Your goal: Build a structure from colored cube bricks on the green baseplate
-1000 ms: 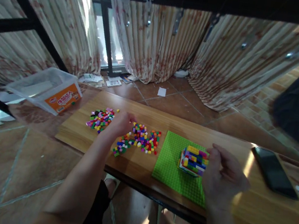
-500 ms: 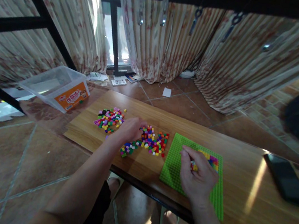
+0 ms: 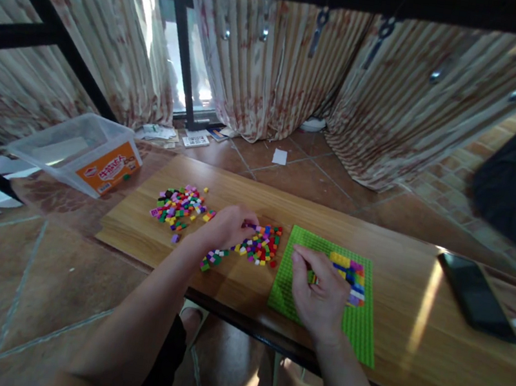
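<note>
Brickwork (image 3: 353,276) sits partly hidden behind the right hand (image 3: 323,294).

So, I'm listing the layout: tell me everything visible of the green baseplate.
The green baseplate is a thin, roughly square sheet, seemingly plastic, covered in rows of small studs. It lies flat on the wooden table, between the loose bricks and the phone. A multicoloured brick block sits on it. The right hand is over it, hiding part; whether it touches the plate can't be told.
</note>
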Action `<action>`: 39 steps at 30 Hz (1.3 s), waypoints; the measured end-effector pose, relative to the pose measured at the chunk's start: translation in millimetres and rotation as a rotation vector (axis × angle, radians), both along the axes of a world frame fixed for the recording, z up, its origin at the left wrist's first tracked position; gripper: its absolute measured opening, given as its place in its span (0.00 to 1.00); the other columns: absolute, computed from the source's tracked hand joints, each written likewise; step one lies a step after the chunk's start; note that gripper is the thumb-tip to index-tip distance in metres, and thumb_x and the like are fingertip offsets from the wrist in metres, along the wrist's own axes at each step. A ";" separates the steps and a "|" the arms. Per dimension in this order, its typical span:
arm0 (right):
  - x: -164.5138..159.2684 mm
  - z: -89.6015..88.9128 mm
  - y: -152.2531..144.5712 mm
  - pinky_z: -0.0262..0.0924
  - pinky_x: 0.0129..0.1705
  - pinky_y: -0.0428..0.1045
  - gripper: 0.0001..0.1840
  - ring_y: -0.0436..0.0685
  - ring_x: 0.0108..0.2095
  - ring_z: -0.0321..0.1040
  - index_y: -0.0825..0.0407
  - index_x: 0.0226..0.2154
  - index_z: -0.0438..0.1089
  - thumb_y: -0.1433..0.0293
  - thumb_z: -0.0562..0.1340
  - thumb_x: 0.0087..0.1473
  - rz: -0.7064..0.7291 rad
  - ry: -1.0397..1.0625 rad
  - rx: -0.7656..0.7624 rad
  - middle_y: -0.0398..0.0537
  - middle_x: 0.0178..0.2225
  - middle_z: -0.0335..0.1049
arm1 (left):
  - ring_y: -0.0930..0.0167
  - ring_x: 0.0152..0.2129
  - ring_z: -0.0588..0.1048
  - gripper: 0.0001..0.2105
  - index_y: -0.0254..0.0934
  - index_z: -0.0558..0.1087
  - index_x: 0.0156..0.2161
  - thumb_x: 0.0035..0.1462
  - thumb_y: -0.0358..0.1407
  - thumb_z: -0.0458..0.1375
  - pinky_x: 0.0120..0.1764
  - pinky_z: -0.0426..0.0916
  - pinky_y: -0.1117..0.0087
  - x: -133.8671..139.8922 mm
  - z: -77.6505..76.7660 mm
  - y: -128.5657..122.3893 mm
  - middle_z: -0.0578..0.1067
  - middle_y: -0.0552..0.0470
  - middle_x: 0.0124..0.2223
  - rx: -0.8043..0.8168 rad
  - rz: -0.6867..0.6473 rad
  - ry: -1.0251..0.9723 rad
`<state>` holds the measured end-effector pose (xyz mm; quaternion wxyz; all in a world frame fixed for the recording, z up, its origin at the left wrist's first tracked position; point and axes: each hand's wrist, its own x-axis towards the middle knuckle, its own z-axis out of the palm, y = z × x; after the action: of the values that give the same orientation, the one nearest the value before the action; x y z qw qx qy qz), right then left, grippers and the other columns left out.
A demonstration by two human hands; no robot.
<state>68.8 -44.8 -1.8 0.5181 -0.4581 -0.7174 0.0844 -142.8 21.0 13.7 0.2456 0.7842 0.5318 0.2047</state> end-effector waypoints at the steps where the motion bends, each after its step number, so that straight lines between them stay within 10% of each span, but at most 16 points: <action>1: -0.1 -0.2 0.5 0.67 0.37 0.49 0.08 0.53 0.33 0.73 0.47 0.38 0.73 0.72 0.59 0.58 0.002 0.002 -0.013 0.46 0.33 0.76 | 0.72 0.27 0.73 0.07 0.35 0.78 0.33 0.53 0.33 0.57 0.35 0.67 0.71 2.5 1.7 -0.3 0.77 0.51 0.31 -0.046 -0.019 -0.089; 10: 3.3 0.6 6.0 0.68 0.40 0.53 0.21 0.55 0.34 0.71 0.47 0.55 0.64 0.65 0.59 0.58 -0.030 -0.023 -0.189 0.51 0.44 0.73 | 0.77 0.22 0.71 0.13 0.32 0.76 0.38 0.53 0.41 0.61 0.26 0.67 0.76 34.1 14.6 -11.7 0.77 0.51 0.29 -0.551 -0.123 -0.666; 39: 7.9 1.2 3.3 0.68 0.40 0.52 0.17 0.54 0.34 0.72 0.47 0.45 0.70 0.64 0.66 0.52 -0.018 0.215 -0.189 0.46 0.36 0.75 | 0.78 0.24 0.68 0.13 0.31 0.72 0.34 0.48 0.39 0.66 0.29 0.63 0.77 58.9 11.2 -16.8 0.72 0.55 0.28 -0.520 -0.196 -0.956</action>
<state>76.8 -41.5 -0.6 0.5474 -0.4993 -0.6425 0.1955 -83.9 4.2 24.9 0.6630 0.5633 0.3187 0.3761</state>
